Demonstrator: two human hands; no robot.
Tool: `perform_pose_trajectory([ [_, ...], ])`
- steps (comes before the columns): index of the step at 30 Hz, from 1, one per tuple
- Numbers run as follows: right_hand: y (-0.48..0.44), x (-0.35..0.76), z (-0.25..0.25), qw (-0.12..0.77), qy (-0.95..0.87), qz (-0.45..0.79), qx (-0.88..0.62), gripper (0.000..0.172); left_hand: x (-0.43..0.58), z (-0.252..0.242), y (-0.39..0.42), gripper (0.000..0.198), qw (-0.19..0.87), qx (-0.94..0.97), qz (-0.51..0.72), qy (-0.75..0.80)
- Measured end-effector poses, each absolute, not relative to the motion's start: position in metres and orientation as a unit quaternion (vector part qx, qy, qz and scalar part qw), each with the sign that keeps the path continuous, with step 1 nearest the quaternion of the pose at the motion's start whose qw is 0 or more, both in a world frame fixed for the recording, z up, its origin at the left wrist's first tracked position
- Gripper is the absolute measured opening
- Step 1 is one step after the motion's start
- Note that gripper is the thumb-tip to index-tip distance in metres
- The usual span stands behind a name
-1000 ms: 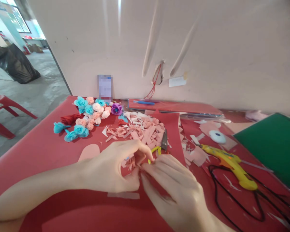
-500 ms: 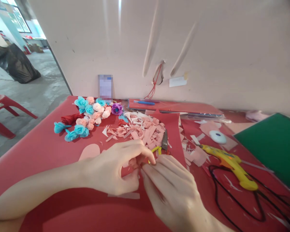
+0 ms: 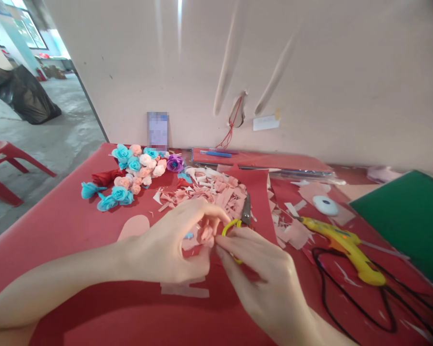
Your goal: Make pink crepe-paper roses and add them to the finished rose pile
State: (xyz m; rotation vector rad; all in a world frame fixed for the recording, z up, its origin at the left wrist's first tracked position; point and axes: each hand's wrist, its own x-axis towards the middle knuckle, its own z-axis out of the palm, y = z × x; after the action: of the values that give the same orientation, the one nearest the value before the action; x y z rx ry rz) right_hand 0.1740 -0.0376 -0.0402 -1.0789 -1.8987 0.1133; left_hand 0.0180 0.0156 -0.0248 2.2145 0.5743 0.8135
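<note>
My left hand point(image 3: 173, 245) pinches a small pink paper flower point(image 3: 204, 234) between thumb and fingers, just above the red table cover point(image 3: 65, 226). My right hand point(image 3: 263, 281) meets it from the right, fingertips closed on the same pink paper. Yellow-handled scissors point(image 3: 240, 218) lie right behind my fingers. A heap of pink paper scraps point(image 3: 212, 192) sits beyond them. Finished paper roses point(image 3: 133, 173) in blue, pink, white and purple are clustered at the back left.
A yellow glue gun point(image 3: 346, 242) with a looping black cord point(image 3: 350, 298) lies to the right, near a white round tape dispenser point(image 3: 325, 205). A green sheet point(image 3: 407, 216) covers the right edge. A pink paper strip point(image 3: 184, 290) lies under my hands. A red plastic chair point(image 3: 7, 168) stands left.
Both hands have shifted slightly up and away from me, and the pink flower between my fingertips has turned and shows more. The scissors' yellow handle is more exposed.
</note>
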Motion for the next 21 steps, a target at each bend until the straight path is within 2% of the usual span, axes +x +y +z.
perform_pose_trajectory([
  [5, -0.0361, 0.1755, -0.0289, 0.491, -0.697, 0.24, -0.465, 0.021, 0.0194, -0.0205, 0.0149, 0.041, 0.431, 0.805, 0.364, 0.182],
  [10, -0.0368, 0.1725, -0.03, 0.519, -0.662, 0.31, -0.444, 0.023, 0.0179, -0.0238, 0.0137, 0.033, 0.441, 0.799, 0.357, 0.202],
  [13, -0.0383, 0.1702, -0.0308, 0.532, -0.67, 0.268, -0.443, 0.024, 0.0179, -0.0255, 0.0127, 0.028, 0.443, 0.796, 0.369, 0.184],
  [17, -0.04, 0.1682, -0.0306, 0.544, -0.694, 0.142, -0.45, 0.025, 0.0175, -0.0259, 0.0122, 0.031, 0.453, 0.797, 0.376, 0.133],
  [21, -0.0406, 0.168, -0.0309, 0.545, -0.698, 0.095, -0.454, 0.024, 0.016, -0.0277, 0.0135, 0.04, 0.382, 0.82, 0.404, 0.134],
])
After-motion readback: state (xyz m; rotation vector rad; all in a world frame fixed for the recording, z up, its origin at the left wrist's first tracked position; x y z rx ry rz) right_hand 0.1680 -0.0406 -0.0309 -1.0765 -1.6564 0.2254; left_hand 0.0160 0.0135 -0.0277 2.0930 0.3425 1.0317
